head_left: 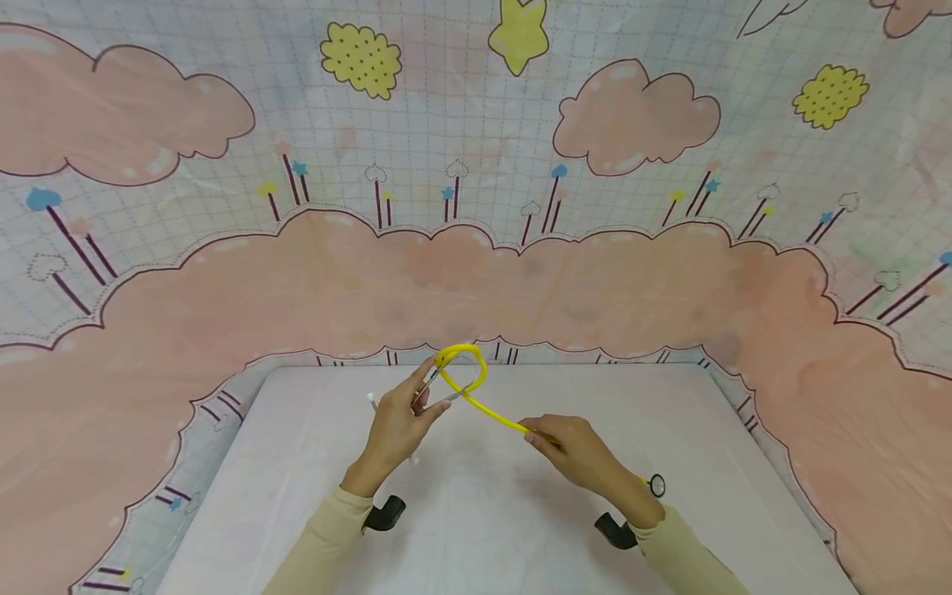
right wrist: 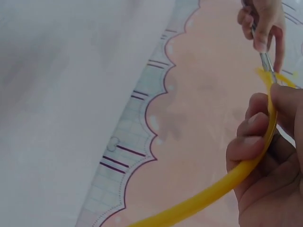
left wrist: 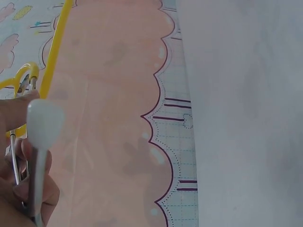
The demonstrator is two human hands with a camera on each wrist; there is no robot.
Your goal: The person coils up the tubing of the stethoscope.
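A stethoscope with yellow tubing [head_left: 497, 415] hangs between my two hands above the white table. My left hand [head_left: 402, 420] grips its metal ear tubes [head_left: 426, 388]; a whitish eartip [left wrist: 43, 124] shows large in the left wrist view. Beyond those fingers the tubing curves into a loop at the far edge of the table. From the loop it runs down to my right hand [head_left: 576, 450], whose thumb and fingers pinch it. Past the right wrist, the round chestpiece [head_left: 658, 485] shows at the tubing's other end. In the right wrist view, tubing passes across the right palm [right wrist: 274, 189].
The white table [head_left: 491, 529] lies under both hands. Behind and around it hangs a cloth [head_left: 521, 289] printed with clouds and stars. A black mount [head_left: 385, 514] sits at the left wrist, and another black mount [head_left: 616, 530] at the right.
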